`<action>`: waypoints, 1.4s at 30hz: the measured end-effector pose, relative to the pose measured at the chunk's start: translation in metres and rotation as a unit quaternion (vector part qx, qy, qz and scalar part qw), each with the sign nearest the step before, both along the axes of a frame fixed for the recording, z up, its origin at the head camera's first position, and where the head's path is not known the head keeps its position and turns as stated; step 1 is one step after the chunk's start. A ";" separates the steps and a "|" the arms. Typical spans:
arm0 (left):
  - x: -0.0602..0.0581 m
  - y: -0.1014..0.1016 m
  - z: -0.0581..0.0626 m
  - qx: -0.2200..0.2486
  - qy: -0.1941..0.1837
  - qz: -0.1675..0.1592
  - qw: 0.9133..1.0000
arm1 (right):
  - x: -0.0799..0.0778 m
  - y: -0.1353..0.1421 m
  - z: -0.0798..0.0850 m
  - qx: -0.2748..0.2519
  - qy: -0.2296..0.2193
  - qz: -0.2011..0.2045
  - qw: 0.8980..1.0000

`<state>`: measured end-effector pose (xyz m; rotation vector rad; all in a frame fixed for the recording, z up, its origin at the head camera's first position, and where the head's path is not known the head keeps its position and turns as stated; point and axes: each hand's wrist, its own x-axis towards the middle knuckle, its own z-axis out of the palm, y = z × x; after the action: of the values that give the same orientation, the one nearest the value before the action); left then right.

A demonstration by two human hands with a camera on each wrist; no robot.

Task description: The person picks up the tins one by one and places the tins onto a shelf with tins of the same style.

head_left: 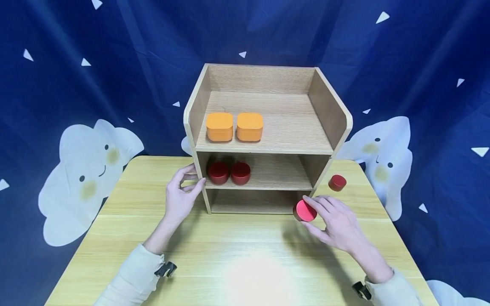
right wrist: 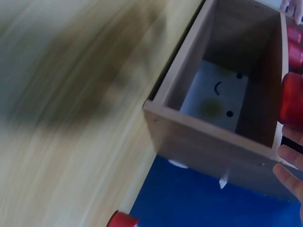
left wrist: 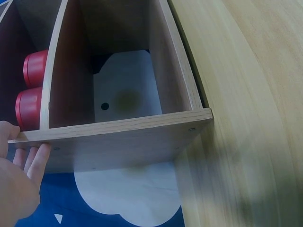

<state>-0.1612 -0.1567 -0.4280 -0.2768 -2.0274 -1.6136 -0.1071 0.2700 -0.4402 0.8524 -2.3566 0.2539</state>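
Observation:
My right hand (head_left: 337,223) holds a round red tin (head_left: 306,211) between thumb and fingers, in front of the shelf's lower right corner. In the right wrist view that red tin (right wrist: 291,101) shows at the right edge beside the fingertips. My left hand (head_left: 181,193) grips the front edge of the left side panel of the wooden shelf (head_left: 264,151), thumb on the front and fingers on the outer side. Two red tins (head_left: 218,173) (head_left: 240,173) stand side by side at the left of the middle level. Another red tin (head_left: 337,182) is on the table, right of the shelf.
Two orange rounded boxes (head_left: 220,127) (head_left: 250,127) stand on the top level, toward its left. The shelf's bottom level (head_left: 252,202) is low and open at the front. Beneath everything is a light wooden table (head_left: 229,246), with a blue cloud-patterned curtain (head_left: 153,55) behind it.

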 end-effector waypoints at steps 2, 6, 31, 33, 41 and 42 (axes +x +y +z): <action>0.000 0.000 0.000 0.000 0.002 -0.001 1.000 | -0.001 -0.005 0.002 -0.009 0.008 0.004 1.000; 0.000 0.000 0.000 0.001 0.003 0.001 1.000 | -0.004 -0.014 0.004 -0.029 0.030 0.017 0.999; 0.001 0.000 0.000 0.000 0.003 -0.003 1.000 | -0.014 -0.062 0.024 -0.076 0.024 -0.018 0.997; 0.001 -0.001 0.000 0.000 0.004 -0.002 1.000 | -0.016 -0.066 0.025 -0.081 0.026 -0.018 0.996; 0.000 0.000 0.000 -0.001 0.007 -0.001 1.000 | -0.023 -0.078 0.027 -0.086 0.023 -0.029 0.996; 0.000 0.000 0.000 -0.002 0.007 -0.001 1.000 | -0.024 -0.080 0.027 -0.088 0.026 -0.028 0.995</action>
<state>-0.1610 -0.1571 -0.4278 -0.2907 -2.0203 -1.6060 -0.1311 0.1905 -0.4132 0.6999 -2.2664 0.4041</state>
